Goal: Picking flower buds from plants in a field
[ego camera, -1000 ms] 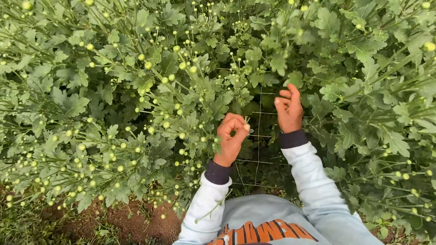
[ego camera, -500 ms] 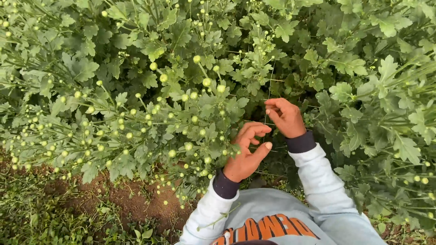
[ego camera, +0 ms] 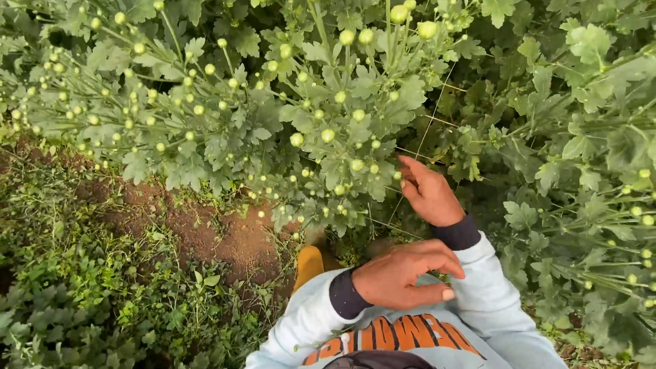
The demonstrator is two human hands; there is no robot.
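bushy flowering plant (ego camera: 321, 130) with deeply lobed, grey-green leaves and many small, round, pale yellow-green buds (ego camera: 328, 135), all closed, borne on thin upright to outward-leaning stems. the buds sit scattered over the whole crown, the largest near the top edge of the view, and the foliage overhangs a patch of bare reddish soil at its lower left side. thin support strings (ego camera: 429, 130) cross among the stems on the plant's right side, just beside its outermost leaves.

Left hand (ego camera: 403, 275) curled (right hand (ego camera: 429, 193) outstretched)
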